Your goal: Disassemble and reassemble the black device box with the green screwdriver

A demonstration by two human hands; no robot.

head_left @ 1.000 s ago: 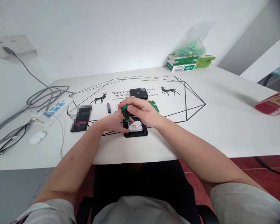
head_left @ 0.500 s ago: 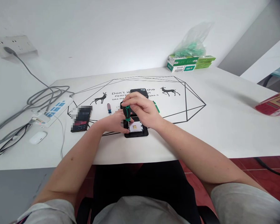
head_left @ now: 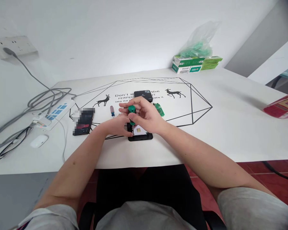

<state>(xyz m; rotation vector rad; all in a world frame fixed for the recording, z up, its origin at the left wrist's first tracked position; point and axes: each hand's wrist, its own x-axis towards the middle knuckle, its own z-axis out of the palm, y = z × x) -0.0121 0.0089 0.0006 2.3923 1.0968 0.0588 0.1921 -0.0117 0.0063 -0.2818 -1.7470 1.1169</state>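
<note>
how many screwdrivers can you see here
2: a green-handled screwdriver held upright in the right hand over the black device, and a small blue-and-red screwdriver lying on the mat.

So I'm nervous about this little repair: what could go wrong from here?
The green screwdriver stands upright on the open black device, pinched only by the right hand; it might slip and scratch the exposed white part. The left hand steadies the device beside the tip, so a slip could jab it. The loose green circuit board could get knocked.
</note>
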